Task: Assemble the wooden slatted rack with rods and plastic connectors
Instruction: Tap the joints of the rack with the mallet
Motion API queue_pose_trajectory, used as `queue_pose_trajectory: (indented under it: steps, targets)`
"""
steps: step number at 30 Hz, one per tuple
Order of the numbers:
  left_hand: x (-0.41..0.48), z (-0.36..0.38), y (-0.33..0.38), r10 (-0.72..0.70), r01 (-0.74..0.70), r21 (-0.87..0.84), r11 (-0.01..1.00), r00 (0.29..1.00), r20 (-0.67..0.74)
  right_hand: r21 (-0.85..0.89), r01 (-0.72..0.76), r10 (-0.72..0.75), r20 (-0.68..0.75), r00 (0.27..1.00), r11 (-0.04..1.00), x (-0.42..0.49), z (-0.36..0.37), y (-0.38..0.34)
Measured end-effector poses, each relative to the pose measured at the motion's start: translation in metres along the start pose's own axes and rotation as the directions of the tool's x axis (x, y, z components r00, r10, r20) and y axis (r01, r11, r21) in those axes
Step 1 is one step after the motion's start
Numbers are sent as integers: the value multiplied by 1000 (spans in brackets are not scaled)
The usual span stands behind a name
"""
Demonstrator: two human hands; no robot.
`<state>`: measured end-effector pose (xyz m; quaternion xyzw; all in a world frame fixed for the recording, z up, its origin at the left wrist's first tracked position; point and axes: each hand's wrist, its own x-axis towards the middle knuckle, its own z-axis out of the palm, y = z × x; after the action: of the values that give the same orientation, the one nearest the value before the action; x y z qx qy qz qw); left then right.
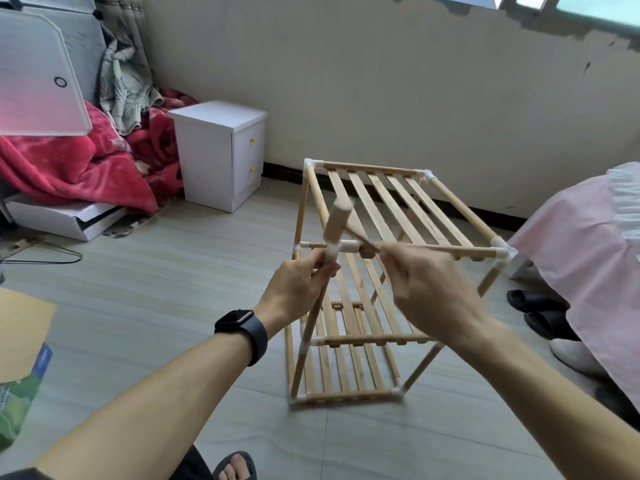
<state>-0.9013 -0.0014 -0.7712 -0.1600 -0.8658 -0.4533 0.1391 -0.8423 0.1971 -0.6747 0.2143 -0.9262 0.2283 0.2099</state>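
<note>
Wooden slatted rack (398, 209) stands on the tiled floor (173, 289) right of the frame's centre, close to the pale wall (381, 81). It has three slatted tiers, one above another, joined at the corners by white plastic pieces. At its near-left top corner sits a white plastic connector (343, 247), and a short rod (336, 220) rises from it, tilted and blurred. The left hand (298, 289), with a dark watch (242, 327) on its wrist, pinches the upright (313, 317) just under that connector between curled fingers and thumb. The right hand (429, 289) is smeared by motion; its fingers curl at the top tier's front rail (450, 251), close beside the connector, but I cannot tell whether it grasps the rail or anything else. At the upper left of the frame a white two-drawer cabinet (221, 154) stands against the wall, with a red blanket (69, 157) heaped beside it. A pink bed cover (581, 244) fills the right edge, just beside the rack's near-right corner, with black slippers (533, 306) under its hem. A sandalled foot (235, 465) shows at the bottom edge.
</note>
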Motion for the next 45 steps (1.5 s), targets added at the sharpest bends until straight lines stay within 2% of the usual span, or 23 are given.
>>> queue_pose_trajectory:
  steps: [2, 5, 6, 9, 12, 14, 16, 19, 21, 23, 25, 28, 32, 36, 39, 45]
  targets:
    - [0, 1, -1, 2, -2, 0, 1000, 1000, 3, -21, -21, 22, 80, 997, 1000, 0, 1, 1]
    - [0, 1, -2, 14, -14, 18, 1000, 1000, -6, 30, -17, 20, -102, 995, 999, 2, -1, 3]
    - [0, 1, -3, 14, -14, 23, 1000, 1000, -7, 18, -7, 9, -99, 995, 1000, 0, 2, 3]
    - [1, 2, -5, 4, -4, 24, 1000, 1000, 2, -5, -37, 37, 72, 997, 999, -6, 12, 5]
    - [1, 2, -3, 2, -3, 39, 999, 1000, 1, 65, -44, 48, -66, 997, 997, -2, 8, 9]
    - [0, 4, -4, -20, 20, 46, 999, 1000, 13, 23, 2, -2, 11, 1000, 1000, -5, 11, 6]
    - [-5, 10, -12, -89, 82, 65, 995, 991, 98, -27, 5, -3, 69, 998, 1000, -5, 13, 7]
    - [-15, 19, -29, -183, 126, 202, 971, 939, 292, 13, -75, 76, -126, 989, 997, 6, 11, 22]
    - [-16, 23, -35, -198, 116, 256, 960, 925, 324, 71, -200, 211, -216, 953, 977, 14, 14, 40]
    - [-12, 24, -34, -188, 118, 239, 964, 935, 300, 39, -356, 355, -234, 905, 934, 17, 20, 62]
    - [-7, 22, -31, -182, 116, 233, 966, 942, 283, 47, -422, 420, -244, 874, 906, 14, 26, 80]
    - [0, 7, -28, -165, 101, 261, 960, 957, 237, 180, -349, 388, -278, 879, 919, 9, 33, 90]
    - [11, -14, -24, -87, 58, 265, 962, 991, 97, 257, -354, 420, -281, 863, 899, 10, 33, 89]
    - [15, -19, -11, 107, -86, 248, 965, 992, -70, 409, -431, 548, -230, 804, 804, 5, 27, 94]
    - [14, -14, 0, 212, -182, 254, 950, 972, -97, 499, -523, 656, -130, 743, 691, -11, 40, 116]
    - [15, 21, -7, 355, -391, 386, 836, 920, 164, 576, -728, 824, 155, 545, 372, -80, 116, 160]
